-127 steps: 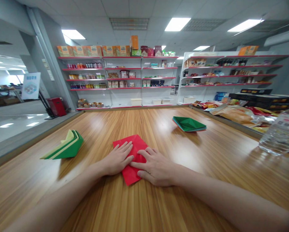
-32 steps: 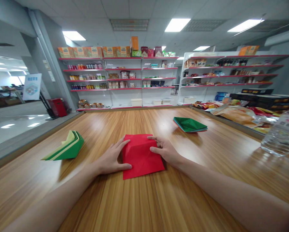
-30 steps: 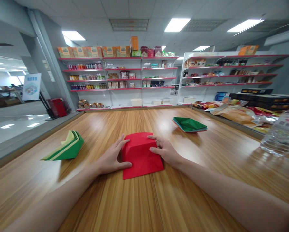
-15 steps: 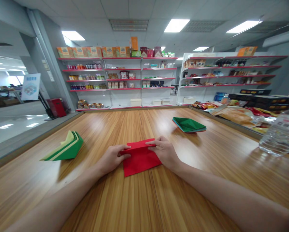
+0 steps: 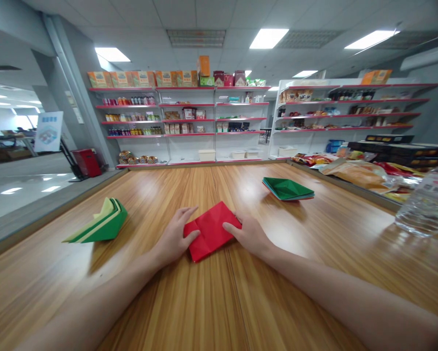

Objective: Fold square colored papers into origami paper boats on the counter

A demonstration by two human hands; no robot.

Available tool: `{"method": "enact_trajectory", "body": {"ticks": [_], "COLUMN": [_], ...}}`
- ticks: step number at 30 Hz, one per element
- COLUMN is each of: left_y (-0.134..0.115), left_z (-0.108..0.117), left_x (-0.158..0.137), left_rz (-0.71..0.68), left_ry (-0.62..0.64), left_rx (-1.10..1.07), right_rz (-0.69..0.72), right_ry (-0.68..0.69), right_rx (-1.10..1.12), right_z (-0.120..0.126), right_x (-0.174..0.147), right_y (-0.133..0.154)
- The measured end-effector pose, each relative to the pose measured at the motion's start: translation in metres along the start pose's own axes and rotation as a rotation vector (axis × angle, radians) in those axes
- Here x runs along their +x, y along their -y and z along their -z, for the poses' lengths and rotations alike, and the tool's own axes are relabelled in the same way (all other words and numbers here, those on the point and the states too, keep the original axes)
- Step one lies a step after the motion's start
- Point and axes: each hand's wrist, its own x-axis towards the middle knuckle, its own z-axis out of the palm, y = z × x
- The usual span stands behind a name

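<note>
A folded sheet of red paper [image 5: 213, 226] is between my two hands over the wooden table, tilted with its right side higher. My right hand [image 5: 253, 234] grips its right edge, thumb on top and fingers behind, mostly hidden. At the left edge my left hand [image 5: 175, 236] presses its thumb on the paper, while its forefinger reaches out past the edge; the other fingers are partly hidden. Folded green and yellow papers [image 5: 104, 224] stand nested to the left. On the right lies a stack of folded papers [image 5: 288, 189], green on top.
The wooden table [image 5: 160, 312] has a raised rim. A clear plastic bottle [image 5: 424, 207] stands at the right, near packaged snacks [image 5: 354, 173] and dark boxes [image 5: 390, 151]. Behind the table are stocked shelves [image 5: 186, 119].
The red paper has been turned and now shows a smaller, slanted folded face. My right hand has shifted from its top fold to the right edge; my left forefinger has come off the paper.
</note>
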Motion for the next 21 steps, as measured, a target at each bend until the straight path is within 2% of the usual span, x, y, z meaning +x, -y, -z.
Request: {"method": "enact_trajectory", "body": {"ticks": [3,5,6,9,11,13,15,19,21], "left_y": [-0.008,-0.016,-0.020,-0.026,-0.026,-0.026,-0.027,-0.035,-0.040], "left_z": [0.001,0.000,0.000,-0.002,-0.003,-0.003,-0.003,0.000,0.003], "left_x": [-0.004,-0.006,-0.007,-0.010,-0.011,-0.012,-0.013,-0.014,-0.013], "left_rz": [-0.145,-0.144,-0.131,-0.130,-0.154,-0.168,-0.162,-0.124,-0.099], "left_ry": [0.288,0.435,0.463,0.474,0.497,0.535,0.558,0.567,0.561], "left_rx": [0.314,0.389,0.407,0.416,0.406,0.404,0.408,0.419,0.424], "right_rz": [0.021,0.119,0.203,0.486,0.558,0.538,0.493,0.371,0.255], "right_ry": [-0.044,-0.077,-0.065,0.121,0.303,0.439,0.494,0.456,0.403], "right_rx": [-0.318,-0.449,-0.460,-0.359,-0.299,-0.267,-0.257,-0.332,-0.424], "right_z": [0.000,0.001,0.001,0.002,-0.001,-0.004,-0.006,-0.002,0.005], "right_x": [-0.002,-0.005,-0.008,-0.016,-0.021,-0.024,-0.022,-0.005,0.005], "right_y": [0.000,0.005,0.008,0.024,0.034,0.039,0.037,0.011,-0.007]}}
